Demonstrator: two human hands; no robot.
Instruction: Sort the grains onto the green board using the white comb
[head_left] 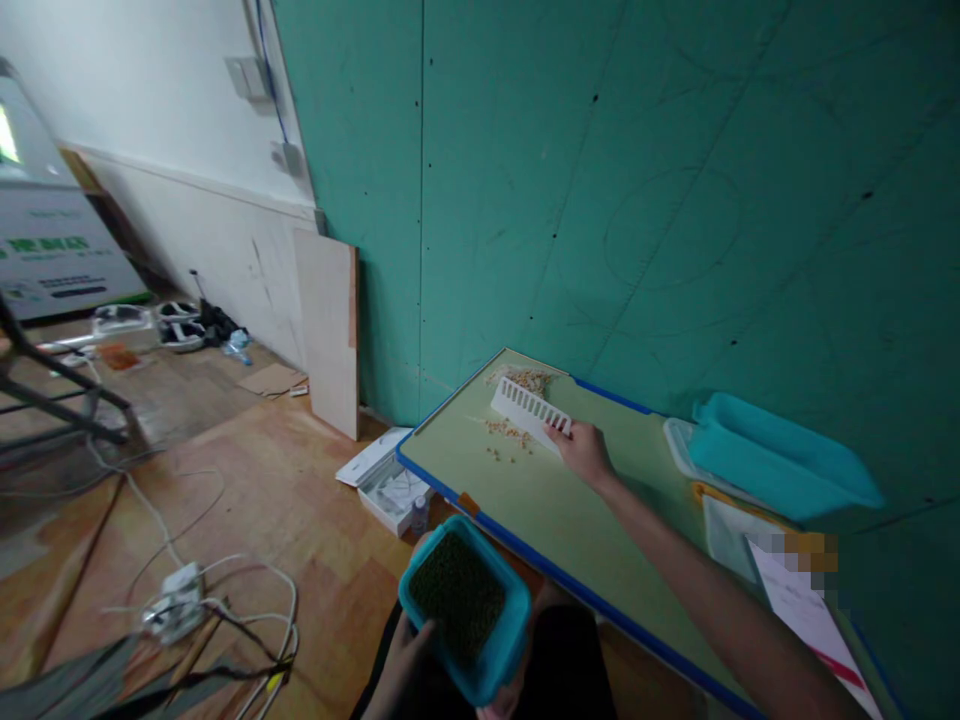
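My left hand grips a turquoise plastic container at its near left side, thumb over the rim, off the table's front edge. Small dark green grains, perhaps mung beans, fill it. Over the table, my right hand is closed on the right end of a long white plastic strip with a row of slots. Pale yellow beans lie scattered in front of the strip. A heap of similar beans sits behind it, partly hidden.
The pale green table has a blue edge and stands against a green wall. At its right are a turquoise bin, a clear tray and a paper sheet. An open white box and a power strip with cables lie on the floor.
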